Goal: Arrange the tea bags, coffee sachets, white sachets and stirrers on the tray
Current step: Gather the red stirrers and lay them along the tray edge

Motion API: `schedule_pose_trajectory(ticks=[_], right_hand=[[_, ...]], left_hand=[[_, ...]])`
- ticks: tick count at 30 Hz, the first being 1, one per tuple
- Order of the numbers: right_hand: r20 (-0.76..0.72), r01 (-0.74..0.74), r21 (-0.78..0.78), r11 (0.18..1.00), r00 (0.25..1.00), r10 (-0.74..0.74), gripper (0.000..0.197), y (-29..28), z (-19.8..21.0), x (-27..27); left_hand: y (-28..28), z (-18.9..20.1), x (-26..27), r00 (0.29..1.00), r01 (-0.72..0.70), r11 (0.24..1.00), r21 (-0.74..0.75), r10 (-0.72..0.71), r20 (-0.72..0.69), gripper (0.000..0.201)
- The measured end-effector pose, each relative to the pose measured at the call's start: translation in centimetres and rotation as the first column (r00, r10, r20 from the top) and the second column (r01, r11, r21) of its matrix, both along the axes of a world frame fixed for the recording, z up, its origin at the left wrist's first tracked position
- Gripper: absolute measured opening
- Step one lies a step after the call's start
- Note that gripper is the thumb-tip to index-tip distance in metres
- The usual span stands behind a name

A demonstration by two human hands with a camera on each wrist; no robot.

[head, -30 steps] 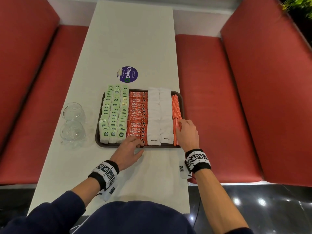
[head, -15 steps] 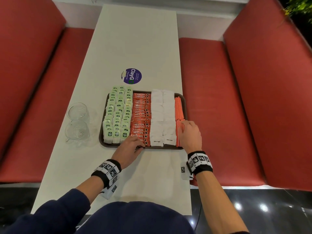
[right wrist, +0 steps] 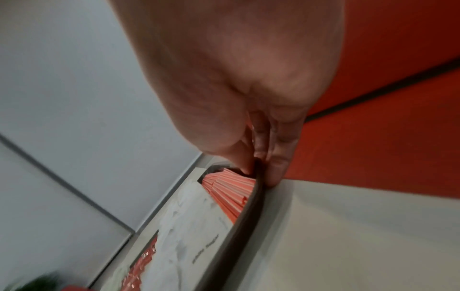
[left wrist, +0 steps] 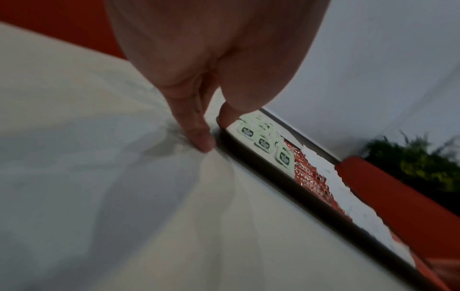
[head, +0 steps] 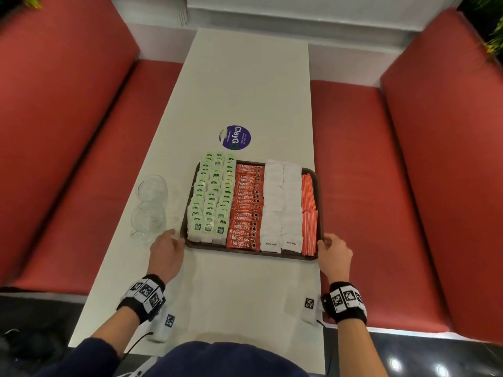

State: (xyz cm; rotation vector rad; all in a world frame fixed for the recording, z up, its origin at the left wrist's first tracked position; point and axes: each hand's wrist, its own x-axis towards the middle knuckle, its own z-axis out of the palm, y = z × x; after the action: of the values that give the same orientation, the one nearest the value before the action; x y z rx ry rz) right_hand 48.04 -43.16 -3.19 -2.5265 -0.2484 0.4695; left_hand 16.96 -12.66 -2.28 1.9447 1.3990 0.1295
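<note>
A brown tray (head: 245, 253) on the white table holds rows of green tea bags (head: 212, 202), red coffee sachets (head: 246, 208), white sachets (head: 283, 205) and orange stirrers (head: 309, 213). My left hand (head: 178, 238) is at the tray's near left corner. In the left wrist view its thumb lies on the rim (left wrist: 286, 187) and its fingers (left wrist: 201, 139) lie against the outside. My right hand (head: 324, 244) pinches the near right corner. The right wrist view shows the thumb inside the rim (right wrist: 239, 226) beside the stirrers (right wrist: 229, 191) and the fingers outside.
Two empty glasses (head: 151, 187) (head: 148, 220) stand just left of the tray, close to my left hand. A round purple sticker (head: 234, 137) lies beyond the tray. The tray's right rim reaches the table's right edge. Red benches (head: 353, 186) flank the table.
My left hand left the coffee sachets and went to the tray's near left corner. My right hand left the stirrers and took the near right corner.
</note>
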Motion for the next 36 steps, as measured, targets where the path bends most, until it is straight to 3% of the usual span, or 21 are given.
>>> schedule_pose_trajectory(ticks=[2, 5, 15, 25, 36], right_hand=[[-0.023, 0.049, 0.046, 0.998, 0.999, -0.048, 0.025, 0.0, -0.1, 0.3], [-0.048, 0.119, 0.106, 0.987, 0.992, -0.115, 0.025, 0.4, -0.1, 1.1], [-0.008, 0.099, 0.104, 0.99, 0.995, -0.098, 0.028, 5.6, 0.3, 6.3], [0.036, 0.114, 0.15, 0.982, 0.992, -0.121, 0.036, 9.3, -1.1, 9.6], [-0.011, 0.087, 0.165, 0.982, 0.996, -0.086, 0.052, 12.2, -0.4, 11.6]], left_hand=[[0.0, 0.2, 0.9, 0.999, -0.021, 1.0, 0.01, 0.02, 0.044, 0.027], [0.3, 1.0, 2.8, 0.991, -0.083, 0.996, -0.016, 0.084, 0.104, 0.021], [4.2, -0.1, 9.8, 0.99, -0.125, 0.99, 0.062, 0.12, 0.075, 0.023], [6.8, -1.6, 14.8, 0.979, -0.183, 0.983, 0.031, 0.179, 0.097, 0.037], [9.4, -0.9, 17.3, 0.994, -0.11, 0.993, 0.044, 0.109, 0.027, 0.031]])
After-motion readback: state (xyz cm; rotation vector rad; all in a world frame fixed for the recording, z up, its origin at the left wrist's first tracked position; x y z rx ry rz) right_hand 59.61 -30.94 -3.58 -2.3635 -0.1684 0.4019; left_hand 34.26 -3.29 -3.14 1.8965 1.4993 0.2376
